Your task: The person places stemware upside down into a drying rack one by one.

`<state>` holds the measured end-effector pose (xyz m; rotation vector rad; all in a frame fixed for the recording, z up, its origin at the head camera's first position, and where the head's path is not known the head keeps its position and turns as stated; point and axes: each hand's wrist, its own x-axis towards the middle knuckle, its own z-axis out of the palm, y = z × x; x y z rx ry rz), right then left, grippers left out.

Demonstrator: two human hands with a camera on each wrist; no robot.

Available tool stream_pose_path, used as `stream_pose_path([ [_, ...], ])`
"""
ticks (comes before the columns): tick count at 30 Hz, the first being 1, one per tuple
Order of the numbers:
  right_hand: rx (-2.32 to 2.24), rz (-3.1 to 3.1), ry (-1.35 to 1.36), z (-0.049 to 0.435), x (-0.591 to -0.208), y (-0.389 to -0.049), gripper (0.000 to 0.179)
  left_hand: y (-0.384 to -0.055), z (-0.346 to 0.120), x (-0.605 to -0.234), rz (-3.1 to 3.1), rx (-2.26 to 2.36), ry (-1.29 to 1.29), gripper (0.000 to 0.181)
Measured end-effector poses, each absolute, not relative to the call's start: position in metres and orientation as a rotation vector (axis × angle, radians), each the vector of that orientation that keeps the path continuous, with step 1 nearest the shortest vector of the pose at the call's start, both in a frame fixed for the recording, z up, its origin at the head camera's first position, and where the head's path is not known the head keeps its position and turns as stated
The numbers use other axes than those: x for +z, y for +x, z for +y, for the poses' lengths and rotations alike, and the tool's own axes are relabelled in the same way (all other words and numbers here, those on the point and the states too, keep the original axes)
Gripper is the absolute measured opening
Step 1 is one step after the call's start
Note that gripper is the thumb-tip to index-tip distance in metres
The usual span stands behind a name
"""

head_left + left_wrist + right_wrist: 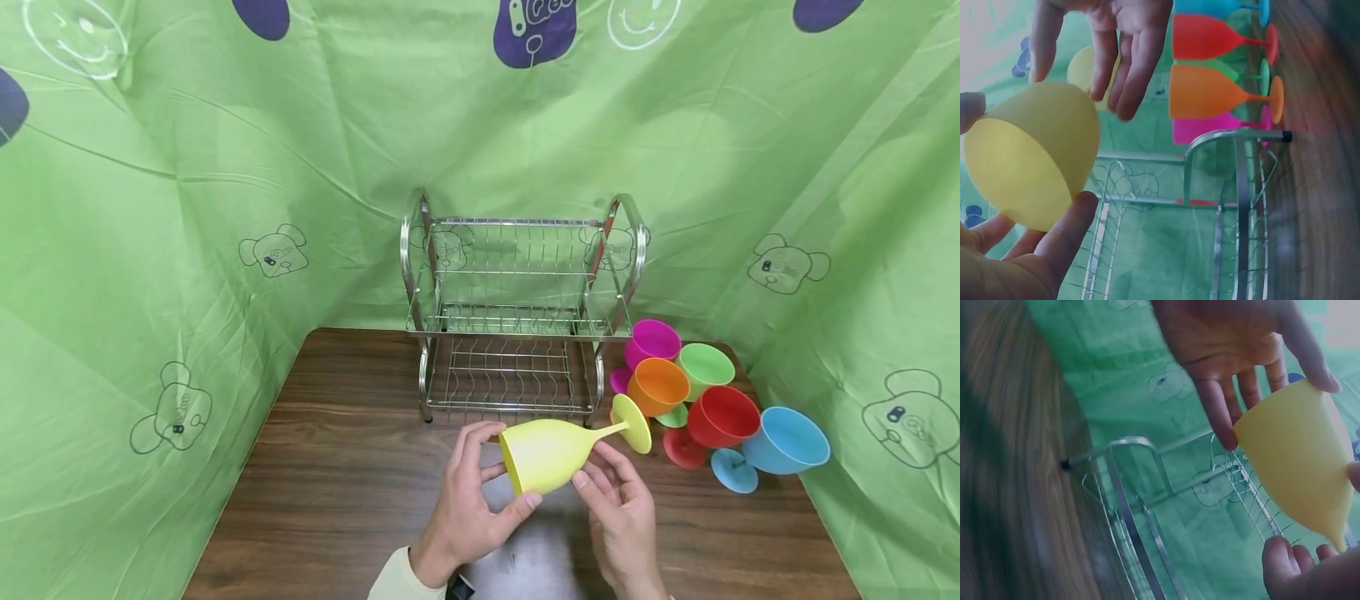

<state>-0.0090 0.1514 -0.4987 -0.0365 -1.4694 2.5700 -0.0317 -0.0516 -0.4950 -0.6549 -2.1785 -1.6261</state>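
Observation:
A yellow plastic goblet (pixel 547 454) is held on its side above the table, its mouth facing left and its round foot to the right. My left hand (pixel 468 508) grips the bowl near the rim, thumb on the near side and fingers on the far side. At the stem end, my right hand (pixel 618 508) holds the lower bowl between its thumb and fingers, which the bowl and stem partly cover. The left wrist view looks into the goblet's mouth.
A two-tier metal dish rack (pixel 517 336) stands at the back. To its right are upright goblets: magenta (pixel 652 337), orange (pixel 656 387), light green (pixel 708 367), red (pixel 723 412) and blue (pixel 783 442). Green printed cloth (pixel 187 275) surrounds the brown wooden table (pixel 322 500).

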Motion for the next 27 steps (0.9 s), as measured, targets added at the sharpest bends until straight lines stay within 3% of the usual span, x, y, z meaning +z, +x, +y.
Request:
stream_pose_path([
  [6, 2.861, -1.236, 0.231, 0.155, -0.502, -0.011, 0.044, -0.027, -0.045, -0.501, -2.060, -1.807, -0.728, 0.075],
  [27, 2.898, -1.171, 0.406, 0.155, -0.499, -0.017, 0.051, -0.028, -0.043, -0.508, -1.861, -2.017, -0.847, 0.077],
])
